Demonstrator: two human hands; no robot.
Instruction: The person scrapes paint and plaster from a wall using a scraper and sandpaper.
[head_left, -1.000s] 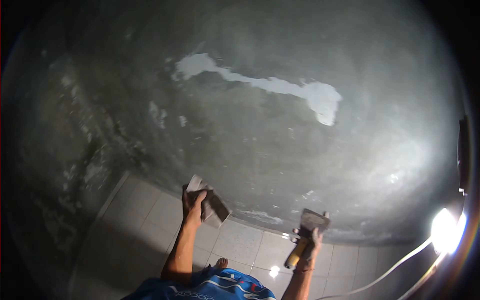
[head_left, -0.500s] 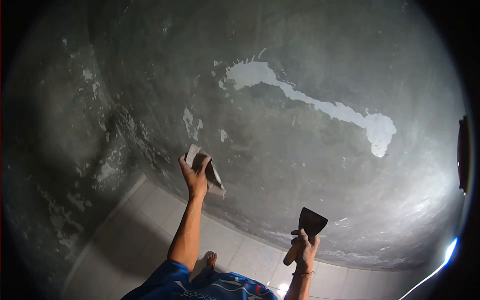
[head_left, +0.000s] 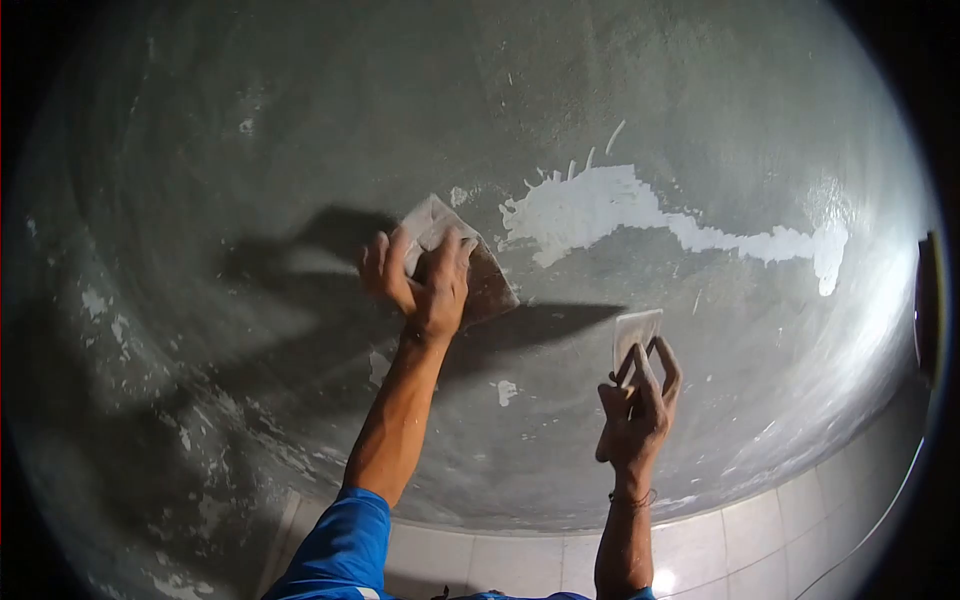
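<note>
My left hand (head_left: 425,280) is closed on a flat, squarish plate (head_left: 488,285) smeared with pale putty. The plate is held tilted close in front of the grey wall (head_left: 560,400), and fingers cover part of its face. Lower and to the right, my right hand (head_left: 640,410) grips a putty knife (head_left: 638,328) by its handle, with the pale-looking blade pointing up. Above the knife, an irregular white putty patch (head_left: 590,210) runs across the wall to the right.
Pale tiles (head_left: 520,563) cover the floor along the wall's foot. A thin white cable (head_left: 890,510) runs at the lower right, below a dark object (head_left: 930,310) at the wall's edge. Flaked white spots mark the wall at left.
Both hands have moved up along the wall with their tools. The knife's blade has turned from dark to bright in the light. The view has shifted, so the white patch sits lower and further right.
</note>
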